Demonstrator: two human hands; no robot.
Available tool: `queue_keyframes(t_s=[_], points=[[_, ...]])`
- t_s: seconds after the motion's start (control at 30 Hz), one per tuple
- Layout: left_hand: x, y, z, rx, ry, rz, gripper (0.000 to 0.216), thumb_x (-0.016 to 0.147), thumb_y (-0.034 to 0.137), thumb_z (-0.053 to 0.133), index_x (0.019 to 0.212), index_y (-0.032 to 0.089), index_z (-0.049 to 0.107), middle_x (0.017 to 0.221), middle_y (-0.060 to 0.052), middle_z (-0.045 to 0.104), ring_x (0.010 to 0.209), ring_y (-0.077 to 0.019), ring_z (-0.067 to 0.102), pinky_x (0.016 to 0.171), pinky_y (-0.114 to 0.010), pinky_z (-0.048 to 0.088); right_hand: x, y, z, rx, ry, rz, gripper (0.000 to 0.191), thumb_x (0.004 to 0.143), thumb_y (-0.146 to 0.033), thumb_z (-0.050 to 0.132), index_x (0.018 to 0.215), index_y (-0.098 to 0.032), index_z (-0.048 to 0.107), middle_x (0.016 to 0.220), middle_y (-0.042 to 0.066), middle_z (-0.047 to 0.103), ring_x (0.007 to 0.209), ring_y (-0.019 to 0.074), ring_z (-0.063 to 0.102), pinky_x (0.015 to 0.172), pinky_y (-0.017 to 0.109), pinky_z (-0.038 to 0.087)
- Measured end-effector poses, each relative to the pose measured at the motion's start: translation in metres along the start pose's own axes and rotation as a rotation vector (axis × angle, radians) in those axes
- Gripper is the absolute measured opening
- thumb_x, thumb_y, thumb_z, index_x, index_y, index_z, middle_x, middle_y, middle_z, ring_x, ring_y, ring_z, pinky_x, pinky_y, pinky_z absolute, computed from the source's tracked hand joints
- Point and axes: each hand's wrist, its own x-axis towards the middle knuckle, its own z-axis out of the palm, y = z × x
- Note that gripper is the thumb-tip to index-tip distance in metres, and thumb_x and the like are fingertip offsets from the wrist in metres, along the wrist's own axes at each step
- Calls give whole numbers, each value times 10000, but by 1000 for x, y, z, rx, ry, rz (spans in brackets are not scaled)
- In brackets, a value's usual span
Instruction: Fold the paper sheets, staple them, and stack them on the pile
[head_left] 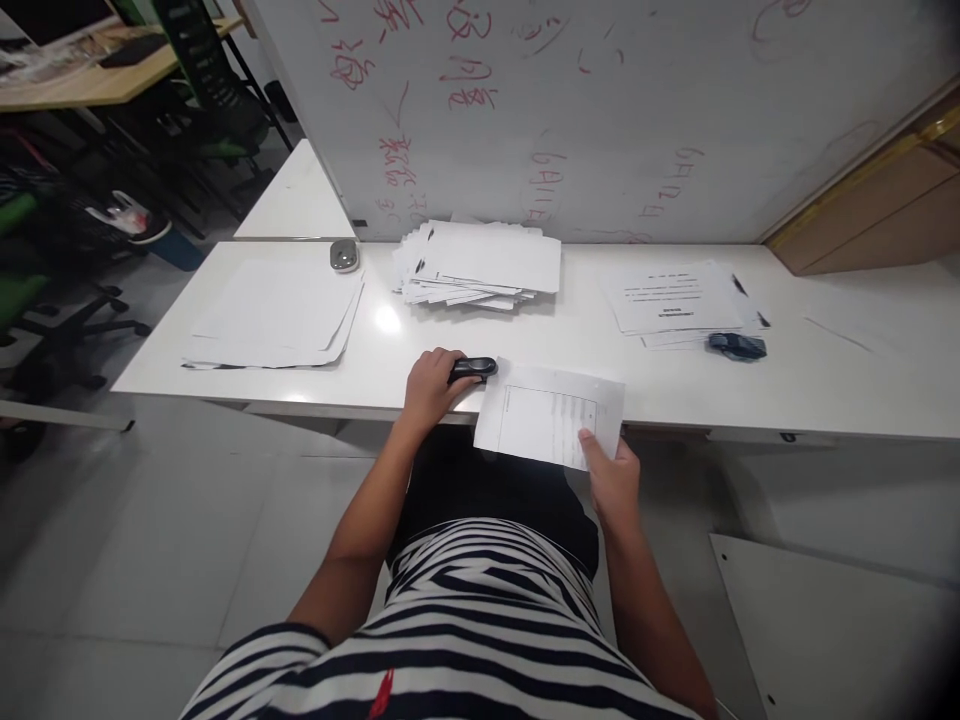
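Near the table's front edge, my left hand (435, 392) is wrapped round a black stapler (475, 368). The stapler's front end meets the upper left corner of a printed sheet of paper (544, 412); whether the corner lies between its jaws I cannot tell. My right hand (613, 475) pinches that sheet at its lower right, thumb on top and fingers underneath. Part of the sheet hangs over the table edge. Whether it is one sheet or a few together does not show.
On the white table (375, 385) lie a tall paper stack (487, 262), a flatter pile (274, 312) at left and printed sheets (667, 297) at right. A dark blue object (737, 347) and a small round grey object (344, 256) lie nearby. Behind stand a whiteboard (615, 110) and a cardboard box (877, 205).
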Motion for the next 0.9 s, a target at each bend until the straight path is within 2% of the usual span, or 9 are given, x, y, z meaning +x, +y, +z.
queue_keyframes(t_s=[0.27, 0.47, 0.63, 0.77, 0.83, 0.9], points=[[-1, -2, 2, 19, 10, -11, 358, 860, 497, 555, 1068, 206, 570, 975, -74, 608, 900, -227, 519, 768, -339, 406, -3, -3, -11, -34, 43, -23, 503, 711, -458, 716, 1096, -136, 687, 1043, 101, 728, 962, 273, 675, 864, 408, 533], [1, 0, 0, -14, -22, -16, 372, 835, 498, 590, 1060, 202, 580, 975, -71, 616, 925, -230, 536, 788, -345, 422, -7, -3, -1, -43, -50, -35, 491, 717, -458, 718, 1095, -147, 688, 1035, 93, 732, 957, 279, 672, 858, 408, 527], [3, 3, -9, -184, -59, -22, 588, 765, 464, 688, 1267, 223, 498, 1119, -61, 629, 996, -213, 565, 859, -347, 447, -9, 1, 13, -21, -152, 12, 473, 739, -479, 699, 1096, -171, 686, 1071, 80, 725, 985, 277, 668, 899, 420, 517], [5, 7, -11, -183, -82, -38, 369, 891, 457, 518, 1168, 233, 611, 1125, -56, 660, 1034, -213, 574, 918, -366, 435, -10, 6, 15, 32, -163, 57, 503, 734, -486, 705, 1120, -165, 676, 1077, 82, 724, 993, 282, 669, 893, 418, 530], [5, 12, -10, -156, -51, -108, 371, 920, 458, 456, 1154, 231, 634, 1205, -66, 636, 1111, -227, 552, 967, -385, 419, -12, 8, 14, 86, -172, 79, 505, 740, -480, 705, 1133, -165, 669, 1091, 82, 720, 1000, 276, 669, 905, 418, 529], [6, 19, -8, -116, -25, -172, 415, 910, 476, 466, 1231, 246, 594, 1311, -71, 577, 1231, -261, 481, 1049, -448, 356, -15, 8, 14, 129, -186, 103, 498, 746, -468, 707, 1141, -167, 664, 1109, 84, 714, 1018, 273, 665, 924, 419, 523]])
